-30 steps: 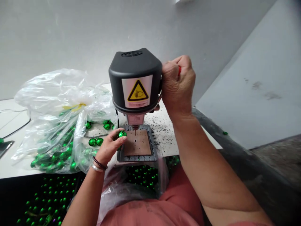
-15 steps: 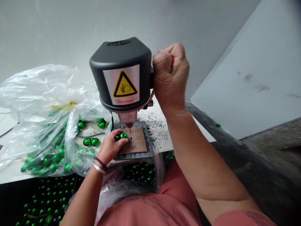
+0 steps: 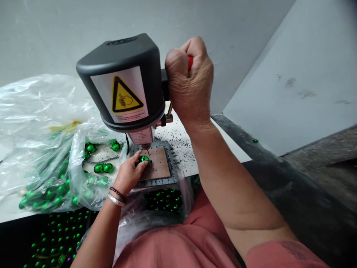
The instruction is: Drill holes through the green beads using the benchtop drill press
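Observation:
My left hand (image 3: 128, 174) is closed on a shiny green ball (image 3: 144, 159), thumb and fingers at its sides, on the brown board (image 3: 158, 169) of a drill press. The thin drill bit (image 3: 148, 152) points down just above and right of the ball; I cannot tell whether they touch. A small dark hole (image 3: 151, 162) in the board sits right beside the ball. Up at the right of the black drill press (image 3: 125, 82), my right hand (image 3: 191, 80) is wrapped round its lever handle (image 3: 190, 63), red between the fingers.
Several green balls lie in and around a clear plastic bag (image 3: 76, 167) on the left of the white table (image 3: 237, 154). Dark shavings (image 3: 181, 145) are scattered right of the drill press. Below the table edge are dark containers of green balls (image 3: 58, 230). A grey wall (image 3: 242, 37) stands behind.
My left hand has brought the green ball a little closer to the hole and the bit. The view has shifted, so the drill press appears farther left. My right hand keeps its grip.

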Demonstrator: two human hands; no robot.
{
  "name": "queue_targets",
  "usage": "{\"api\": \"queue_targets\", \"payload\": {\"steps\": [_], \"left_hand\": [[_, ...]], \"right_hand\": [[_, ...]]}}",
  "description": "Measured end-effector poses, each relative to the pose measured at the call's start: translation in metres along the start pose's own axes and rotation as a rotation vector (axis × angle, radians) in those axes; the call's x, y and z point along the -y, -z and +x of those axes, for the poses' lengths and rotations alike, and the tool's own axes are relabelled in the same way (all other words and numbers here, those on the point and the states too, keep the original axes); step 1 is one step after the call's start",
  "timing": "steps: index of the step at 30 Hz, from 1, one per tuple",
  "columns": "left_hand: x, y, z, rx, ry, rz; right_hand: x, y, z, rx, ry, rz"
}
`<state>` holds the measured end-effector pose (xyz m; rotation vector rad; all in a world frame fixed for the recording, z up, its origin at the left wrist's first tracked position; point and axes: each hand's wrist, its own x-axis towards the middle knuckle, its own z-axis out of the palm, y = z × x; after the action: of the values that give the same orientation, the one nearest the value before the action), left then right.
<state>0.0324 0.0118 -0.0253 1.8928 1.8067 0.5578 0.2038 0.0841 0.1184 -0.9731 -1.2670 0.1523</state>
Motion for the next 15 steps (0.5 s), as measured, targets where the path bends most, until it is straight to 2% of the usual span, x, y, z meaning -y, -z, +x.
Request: {"api": "queue_targets", "payload": {"steps": [6, 10, 15], "left_hand": [[-0.003, 0.009, -0.001, 0.131, 0.061, -0.114], [-0.007, 0.004, 0.001, 0.076, 0.076, -0.144], [-0.014, 0.001, 0.005, 0.027, 0.043, -0.052]], "right_hand": [[0.0, 0.002, -0.001, 0.039, 0.006, -0.037], [-0.001, 0.001, -0.001, 0.037, -0.005, 0.0], [-0.002, 0.002, -0.001, 0.039, 0.007, 0.069]]}}
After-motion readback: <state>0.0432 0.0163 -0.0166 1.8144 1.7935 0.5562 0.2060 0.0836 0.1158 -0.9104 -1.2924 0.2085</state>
